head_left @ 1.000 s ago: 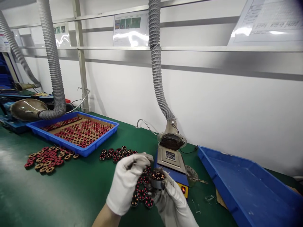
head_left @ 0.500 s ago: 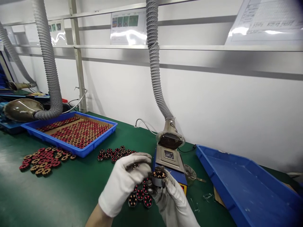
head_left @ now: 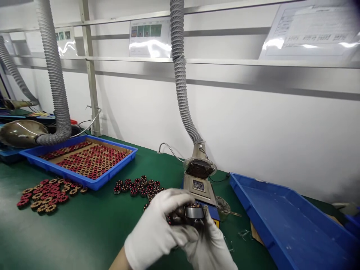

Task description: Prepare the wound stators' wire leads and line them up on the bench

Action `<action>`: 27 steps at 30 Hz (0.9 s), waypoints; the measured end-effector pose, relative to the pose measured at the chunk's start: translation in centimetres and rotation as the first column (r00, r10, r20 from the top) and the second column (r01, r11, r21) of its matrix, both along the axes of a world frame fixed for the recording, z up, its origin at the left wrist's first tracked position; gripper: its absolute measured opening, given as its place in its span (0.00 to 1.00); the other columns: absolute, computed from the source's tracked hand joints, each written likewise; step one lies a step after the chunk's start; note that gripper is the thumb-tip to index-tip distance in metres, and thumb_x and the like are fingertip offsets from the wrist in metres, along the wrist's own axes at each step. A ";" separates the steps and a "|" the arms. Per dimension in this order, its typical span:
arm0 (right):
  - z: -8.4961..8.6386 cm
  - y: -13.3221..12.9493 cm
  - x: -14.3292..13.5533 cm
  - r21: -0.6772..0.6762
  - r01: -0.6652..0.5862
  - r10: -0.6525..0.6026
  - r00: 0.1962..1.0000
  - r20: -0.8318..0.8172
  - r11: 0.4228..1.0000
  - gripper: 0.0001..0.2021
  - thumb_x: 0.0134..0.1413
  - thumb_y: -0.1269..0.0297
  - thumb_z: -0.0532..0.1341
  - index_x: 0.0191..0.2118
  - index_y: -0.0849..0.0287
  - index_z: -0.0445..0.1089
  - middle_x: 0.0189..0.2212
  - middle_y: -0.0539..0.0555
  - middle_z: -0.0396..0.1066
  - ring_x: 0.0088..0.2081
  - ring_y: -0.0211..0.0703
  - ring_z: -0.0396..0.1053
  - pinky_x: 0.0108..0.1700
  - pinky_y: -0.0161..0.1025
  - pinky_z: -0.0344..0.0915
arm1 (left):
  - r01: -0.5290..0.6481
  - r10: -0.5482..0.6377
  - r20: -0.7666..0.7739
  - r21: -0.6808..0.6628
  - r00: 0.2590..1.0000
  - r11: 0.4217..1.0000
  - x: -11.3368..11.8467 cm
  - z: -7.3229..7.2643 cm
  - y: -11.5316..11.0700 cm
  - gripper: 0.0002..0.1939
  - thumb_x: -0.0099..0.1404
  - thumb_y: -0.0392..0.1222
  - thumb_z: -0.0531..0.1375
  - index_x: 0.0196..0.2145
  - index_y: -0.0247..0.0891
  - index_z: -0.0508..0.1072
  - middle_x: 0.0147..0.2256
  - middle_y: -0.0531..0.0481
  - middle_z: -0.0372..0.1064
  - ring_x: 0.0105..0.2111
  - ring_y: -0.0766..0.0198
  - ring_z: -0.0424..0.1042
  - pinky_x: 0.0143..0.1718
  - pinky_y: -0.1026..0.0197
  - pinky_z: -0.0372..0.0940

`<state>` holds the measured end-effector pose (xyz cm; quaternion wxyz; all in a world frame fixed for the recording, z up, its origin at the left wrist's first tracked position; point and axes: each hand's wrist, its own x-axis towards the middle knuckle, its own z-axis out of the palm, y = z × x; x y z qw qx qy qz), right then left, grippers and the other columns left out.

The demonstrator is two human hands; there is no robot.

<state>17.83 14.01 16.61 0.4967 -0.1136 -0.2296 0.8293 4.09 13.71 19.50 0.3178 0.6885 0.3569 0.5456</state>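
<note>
Both my hands wear white gloves and are close together over the front of the bench. Between them is a small round motor part (head_left: 194, 212), with a smooth grey metal ring and dark, copper-toned windings at its top. My right hand (head_left: 212, 242) grips it from the right and below. My left hand (head_left: 161, 223) is curled around its left side, fingers over the top and underneath. Glove fingers hide much of its lower half. Behind my left hand lies a cluster of similar round motor parts (head_left: 143, 186) with red and black tops.
A hot plate (head_left: 199, 186) stands behind my hands, under a fume hose (head_left: 180, 75). At left, a blue tray (head_left: 97, 183) holds rows of red and tan cores, with a loose core pile (head_left: 46, 195) in front. A large blue tray (head_left: 292, 221) is at right.
My left hand has moved right and closed around the motor part, which now shows its grey side more. The view has shifted slightly, and my left hand now covers the parts nearest me.
</note>
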 end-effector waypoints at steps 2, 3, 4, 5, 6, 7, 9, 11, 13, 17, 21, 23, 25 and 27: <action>0.2 0.0 -0.1 0.007 0.007 -0.007 1.000 -0.002 1.000 0.15 0.40 0.52 0.66 0.34 0.53 0.74 0.35 0.51 0.75 0.39 0.37 0.70 0.38 0.33 0.66 | 0.041 -0.038 -0.069 0.038 0.997 0.998 0.4 0.0 0.0 0.28 0.43 0.25 0.64 0.42 0.45 0.71 0.46 0.50 0.67 0.47 0.59 0.64 0.52 0.60 0.57; 0.2 -0.1 -0.1 0.014 0.011 -0.011 1.000 0.006 1.000 0.15 0.40 0.52 0.66 0.34 0.53 0.74 0.35 0.50 0.75 0.38 0.36 0.70 0.37 0.32 0.66 | 0.061 -0.059 -0.048 0.036 0.997 0.997 0.5 -0.1 0.1 0.25 0.45 0.26 0.64 0.41 0.44 0.72 0.45 0.50 0.68 0.46 0.59 0.65 0.52 0.60 0.58; 0.2 -0.2 -0.2 0.023 0.015 -0.015 1.000 0.021 1.000 0.14 0.40 0.52 0.66 0.35 0.52 0.73 0.35 0.50 0.75 0.37 0.36 0.71 0.36 0.32 0.67 | 0.089 -0.089 0.000 0.016 0.996 0.996 0.5 -0.3 0.2 0.21 0.46 0.28 0.64 0.39 0.42 0.73 0.44 0.48 0.69 0.45 0.58 0.66 0.50 0.60 0.60; 0.3 -0.3 -0.2 0.029 0.017 -0.019 0.999 0.046 0.999 0.13 0.41 0.54 0.66 0.35 0.52 0.73 0.35 0.50 0.76 0.35 0.37 0.71 0.36 0.33 0.67 | 0.116 -0.115 0.062 -0.013 0.991 0.993 0.5 -0.6 0.4 0.16 0.48 0.30 0.63 0.37 0.40 0.74 0.42 0.47 0.70 0.43 0.58 0.68 0.48 0.59 0.62; 0.3 -0.4 -0.1 0.033 0.020 -0.022 0.997 0.079 0.999 0.13 0.41 0.56 0.67 0.36 0.52 0.73 0.34 0.51 0.76 0.34 0.38 0.72 0.36 0.35 0.67 | 0.129 -0.123 0.131 -0.036 0.984 0.991 0.4 -0.9 0.6 0.11 0.50 0.32 0.62 0.33 0.38 0.75 0.40 0.46 0.71 0.40 0.58 0.69 0.46 0.59 0.64; 0.3 -0.6 -0.1 0.034 0.023 -0.027 0.993 0.116 0.999 0.13 0.42 0.58 0.67 0.36 0.53 0.73 0.34 0.52 0.76 0.33 0.39 0.73 0.35 0.36 0.68 | 0.122 -0.109 0.200 -0.052 0.974 0.991 0.2 -1.1 0.8 0.07 0.51 0.32 0.60 0.30 0.37 0.75 0.37 0.46 0.72 0.37 0.58 0.70 0.43 0.60 0.65; 0.3 -0.7 0.1 0.035 0.028 -0.034 0.985 0.169 0.999 0.14 0.42 0.60 0.67 0.37 0.55 0.73 0.32 0.54 0.76 0.31 0.41 0.73 0.34 0.37 0.68 | 0.050 -0.030 0.316 -0.058 0.948 0.997 -0.2 -1.4 1.0 0.06 0.51 0.32 0.57 0.26 0.36 0.75 0.31 0.47 0.73 0.34 0.59 0.71 0.40 0.61 0.65; 0.3 -0.8 0.2 0.027 0.016 -0.020 0.985 0.172 1.000 0.15 0.40 0.59 0.68 0.37 0.57 0.74 0.31 0.55 0.77 0.30 0.40 0.73 0.34 0.36 0.68 | -0.046 0.059 0.412 -0.041 0.909 0.998 -0.8 -1.3 1.0 0.07 0.52 0.32 0.56 0.24 0.36 0.74 0.29 0.49 0.73 0.35 0.60 0.71 0.41 0.63 0.64; 0.4 -0.8 0.4 0.017 0.007 -0.009 0.988 0.152 1.000 0.15 0.38 0.58 0.69 0.36 0.57 0.74 0.30 0.55 0.77 0.30 0.39 0.73 0.34 0.35 0.68 | -0.048 0.070 0.421 -0.064 0.904 0.997 -1.1 -0.7 0.8 0.08 0.52 0.32 0.55 0.27 0.36 0.74 0.33 0.49 0.73 0.37 0.60 0.70 0.40 0.64 0.65; 0.5 -0.8 0.4 0.008 0.067 -0.067 0.988 0.136 0.998 0.15 0.37 0.60 0.70 0.35 0.54 0.74 0.31 0.52 0.77 0.30 0.39 0.73 0.35 0.37 0.69 | 0.141 -0.083 0.235 -0.242 0.968 0.960 -0.7 0.4 0.1 0.11 0.48 0.28 0.57 0.30 0.33 0.75 0.36 0.45 0.72 0.37 0.58 0.70 0.36 0.64 0.65; 0.6 -0.9 0.3 0.028 0.112 -0.115 0.980 0.163 0.993 0.17 0.35 0.62 0.70 0.37 0.54 0.73 0.37 0.54 0.76 0.34 0.41 0.73 0.35 0.37 0.69 | 0.175 -0.132 0.307 -0.117 0.942 0.978 0.1 0.0 -0.3 0.11 0.48 0.26 0.53 0.24 0.33 0.73 0.29 0.47 0.71 0.33 0.61 0.70 0.36 0.64 0.64; 0.6 -0.9 0.4 0.061 0.121 -0.130 0.975 0.179 0.991 0.17 0.35 0.63 0.70 0.37 0.54 0.73 0.36 0.54 0.76 0.34 0.42 0.73 0.35 0.38 0.70 | 0.120 -0.088 0.357 -0.070 0.930 0.990 -0.2 -0.3 -0.4 0.10 0.50 0.26 0.54 0.25 0.35 0.73 0.30 0.49 0.71 0.35 0.62 0.69 0.38 0.64 0.63; 0.6 -0.8 0.6 0.085 0.120 -0.134 0.973 0.186 0.989 0.16 0.36 0.63 0.70 0.37 0.55 0.72 0.34 0.54 0.76 0.33 0.43 0.73 0.35 0.40 0.70 | 0.047 -0.024 0.422 -0.044 0.906 0.998 -0.8 -0.4 -0.5 0.10 0.52 0.27 0.54 0.26 0.37 0.73 0.33 0.50 0.71 0.37 0.63 0.69 0.39 0.66 0.63; 0.5 -0.7 0.8 0.103 0.118 -0.136 0.973 0.184 0.988 0.15 0.37 0.63 0.69 0.36 0.54 0.72 0.34 0.54 0.76 0.33 0.44 0.73 0.36 0.41 0.70 | 0.009 0.028 0.418 -0.086 0.908 0.996 -1.2 -0.2 -0.5 0.11 0.53 0.28 0.55 0.30 0.39 0.73 0.37 0.51 0.71 0.36 0.64 0.69 0.36 0.67 0.63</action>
